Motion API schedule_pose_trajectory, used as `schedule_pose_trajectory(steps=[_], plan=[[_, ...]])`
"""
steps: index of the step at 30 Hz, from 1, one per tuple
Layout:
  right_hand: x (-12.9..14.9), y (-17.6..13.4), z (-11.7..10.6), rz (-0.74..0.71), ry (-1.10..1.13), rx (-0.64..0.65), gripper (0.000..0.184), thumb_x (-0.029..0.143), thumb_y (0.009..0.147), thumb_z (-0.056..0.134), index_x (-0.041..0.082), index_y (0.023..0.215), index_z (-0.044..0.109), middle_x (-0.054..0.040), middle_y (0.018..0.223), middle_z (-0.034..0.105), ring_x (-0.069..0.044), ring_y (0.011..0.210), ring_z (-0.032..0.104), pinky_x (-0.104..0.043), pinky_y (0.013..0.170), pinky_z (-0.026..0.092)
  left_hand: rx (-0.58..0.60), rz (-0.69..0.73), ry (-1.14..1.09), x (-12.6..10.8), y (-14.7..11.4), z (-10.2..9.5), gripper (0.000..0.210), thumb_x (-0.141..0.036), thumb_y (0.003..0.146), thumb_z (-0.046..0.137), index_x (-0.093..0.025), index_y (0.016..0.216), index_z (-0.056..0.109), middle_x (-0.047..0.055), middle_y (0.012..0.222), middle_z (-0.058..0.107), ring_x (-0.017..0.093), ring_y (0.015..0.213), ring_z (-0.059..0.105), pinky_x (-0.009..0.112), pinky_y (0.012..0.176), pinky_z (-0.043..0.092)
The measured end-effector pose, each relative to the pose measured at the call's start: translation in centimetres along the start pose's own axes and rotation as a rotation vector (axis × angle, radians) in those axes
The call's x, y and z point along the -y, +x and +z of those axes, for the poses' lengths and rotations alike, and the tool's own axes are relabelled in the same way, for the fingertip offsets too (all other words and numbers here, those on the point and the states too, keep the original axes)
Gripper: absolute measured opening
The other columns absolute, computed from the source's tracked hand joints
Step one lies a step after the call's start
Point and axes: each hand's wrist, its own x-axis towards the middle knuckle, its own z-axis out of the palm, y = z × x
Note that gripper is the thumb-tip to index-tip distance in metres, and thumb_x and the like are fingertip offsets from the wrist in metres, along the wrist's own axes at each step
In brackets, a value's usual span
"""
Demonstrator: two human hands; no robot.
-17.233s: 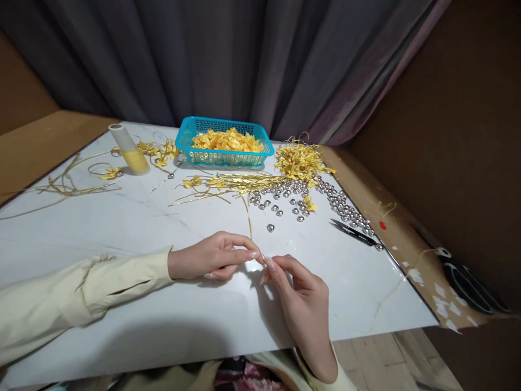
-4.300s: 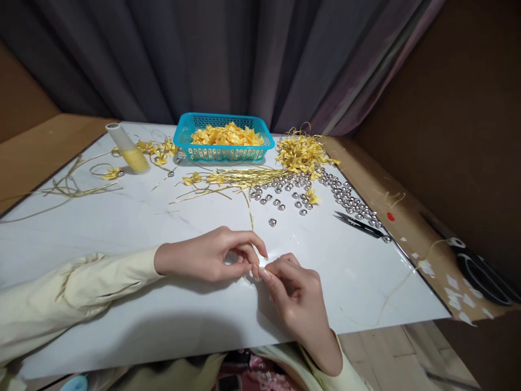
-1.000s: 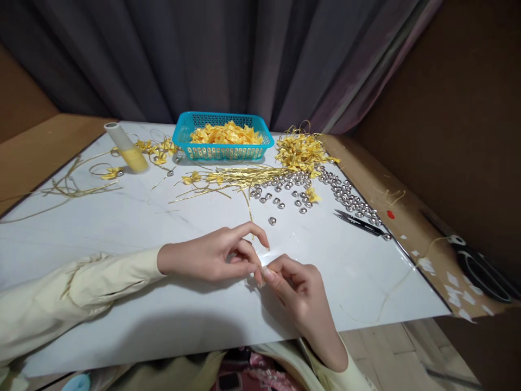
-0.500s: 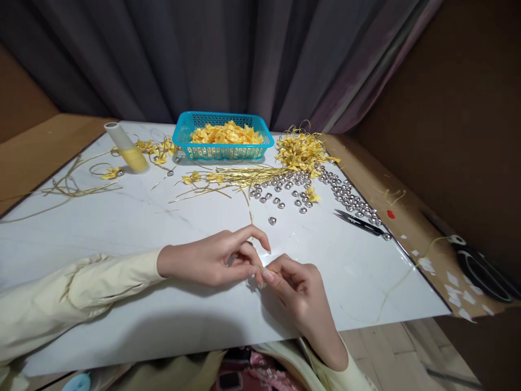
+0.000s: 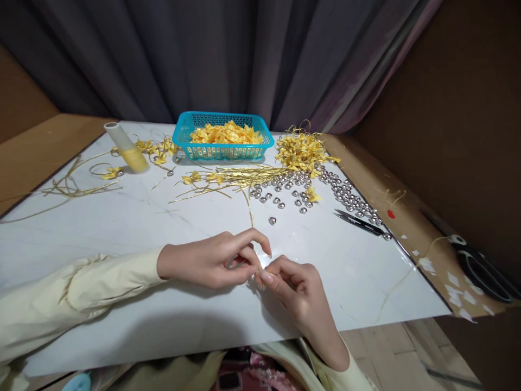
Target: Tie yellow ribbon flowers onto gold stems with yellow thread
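My left hand [image 5: 222, 259] and my right hand [image 5: 299, 288] meet fingertip to fingertip above the near part of the white table. Both pinch at the same spot, and whatever lies between the fingertips is too small and covered to make out. The left index finger arches free over the pinch. Beyond the left hand a gold cord [image 5: 249, 209] runs down toward it from a bundle of gold cords [image 5: 244, 176]. Closest to the hands lies a single silver bead [image 5: 272, 221].
A blue basket [image 5: 223, 152] of yellow bows stands at the back, with a heap of yellow bows on cords [image 5: 301, 149] beside it. Silver beads [image 5: 345, 195], thread snips [image 5: 360, 221] and scissors [image 5: 482, 269] lie right. A yellow thread spool [image 5: 132, 155] stands left.
My hands stay pinched together in nearly the same place, with only a slight shift of the fingers. Everything on the table lies as before.
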Motion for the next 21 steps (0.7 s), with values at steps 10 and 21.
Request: schedule_pose_trajectory(steps=[10, 21], plan=[[0.01, 0.16, -0.11, 0.063, 0.092, 0.063, 0.035, 0.041, 0.081, 0.061, 0.017, 0.056, 0.055, 0.0077, 0.041, 0.028, -0.008, 0.043, 0.026, -0.023, 0.044, 0.020, 0.103, -0.036, 0.077, 0.15, -0.20, -0.39, 0.026, -0.011, 0.088, 0.042, -0.018, 0.113, 0.037, 0.001, 0.078, 0.066, 0.008, 0.053, 0.040, 0.017, 0.051, 0.032], [-0.28, -0.01, -0.04, 0.068, 0.054, 0.058, 0.036, 0.042, 0.080, 0.059, 0.018, 0.054, 0.051, 0.0080, 0.042, 0.025, -0.008, 0.044, 0.024, -0.023, 0.044, 0.018, 0.074, -0.012, 0.115, -0.05, -0.08, -0.68, 0.027, -0.009, 0.086, 0.041, -0.018, 0.111, 0.040, -0.003, 0.069, 0.061, 0.008, 0.050, 0.037, 0.017, 0.052, 0.033]])
